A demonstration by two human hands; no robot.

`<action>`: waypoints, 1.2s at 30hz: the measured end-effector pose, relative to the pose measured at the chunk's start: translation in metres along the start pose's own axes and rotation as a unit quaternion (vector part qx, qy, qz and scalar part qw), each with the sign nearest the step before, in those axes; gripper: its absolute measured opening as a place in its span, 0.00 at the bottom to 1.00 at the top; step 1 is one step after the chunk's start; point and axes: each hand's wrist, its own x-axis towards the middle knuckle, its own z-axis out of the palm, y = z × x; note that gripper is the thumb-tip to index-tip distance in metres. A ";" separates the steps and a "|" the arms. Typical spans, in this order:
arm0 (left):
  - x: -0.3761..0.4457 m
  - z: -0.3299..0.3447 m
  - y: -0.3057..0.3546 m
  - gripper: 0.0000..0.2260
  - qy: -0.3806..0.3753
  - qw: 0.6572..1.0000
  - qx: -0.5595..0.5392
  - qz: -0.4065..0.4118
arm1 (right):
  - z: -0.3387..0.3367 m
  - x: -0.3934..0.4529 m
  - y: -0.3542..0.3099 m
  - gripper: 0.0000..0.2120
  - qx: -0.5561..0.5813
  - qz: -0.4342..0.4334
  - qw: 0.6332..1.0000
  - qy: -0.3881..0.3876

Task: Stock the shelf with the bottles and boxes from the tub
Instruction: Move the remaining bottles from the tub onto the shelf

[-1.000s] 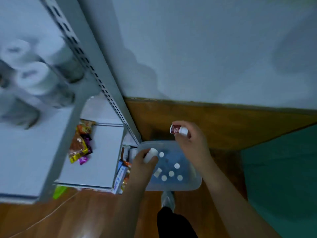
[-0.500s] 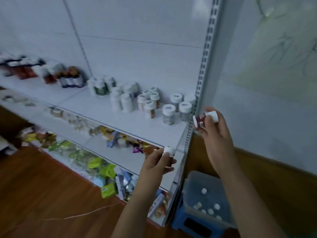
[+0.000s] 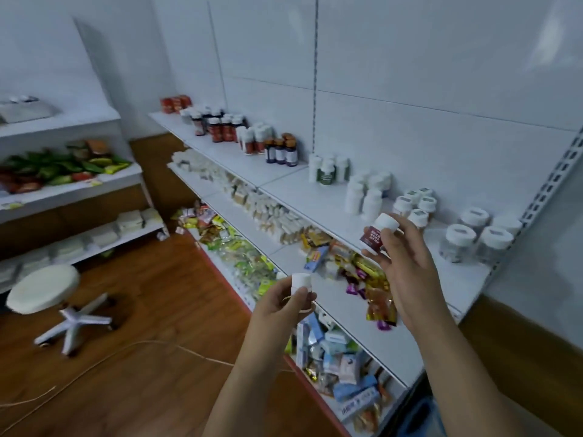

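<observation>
My right hand [image 3: 405,266] grips a small bottle with a dark red label and white cap [image 3: 377,233], held tilted just in front of the top shelf [image 3: 293,190]. My left hand [image 3: 280,305] holds a second white-capped bottle [image 3: 301,283] lower down, out in front of the middle shelf. The top shelf carries groups of brown, red and white bottles and clear white-lidded jars [image 3: 473,236]. A corner of the blue tub [image 3: 424,414] shows at the bottom right, by the shelf's end.
The lower shelves hold white boxes, bright snack packets [image 3: 369,272] and blue boxes. A white round stool [image 3: 44,287] stands on the wooden floor at left. A second shelf unit [image 3: 66,187] lines the left wall. A thin cord [image 3: 126,351] trails across the floor.
My view has swung up and left from the tub to the shelf run. Both hands have carried their bottles up from the tub to shelf height.
</observation>
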 end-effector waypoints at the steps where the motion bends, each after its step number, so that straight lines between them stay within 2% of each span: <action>1: 0.005 -0.007 0.001 0.09 0.010 1.000 -0.001 0.002 | 0.009 0.007 0.003 0.09 0.000 0.002 1.000 -0.010; 7: 0.055 -0.042 0.005 0.08 0.056 0.998 -0.001 0.000 | 0.055 0.062 0.028 0.11 -0.015 0.005 0.998 -0.068; 19: 0.214 -0.089 0.040 0.08 0.100 0.995 0.008 -0.003 | 0.131 0.216 0.083 0.13 -0.010 0.030 0.992 -0.125; 30: 0.332 -0.133 0.039 0.08 0.087 0.995 0.008 -0.045 | 0.192 0.311 0.143 0.17 -0.043 0.063 0.990 -0.120; 36: 0.415 -0.181 0.044 0.07 0.031 0.998 0.018 -0.055 | 0.244 0.354 0.176 0.17 -0.058 0.070 0.993 -0.073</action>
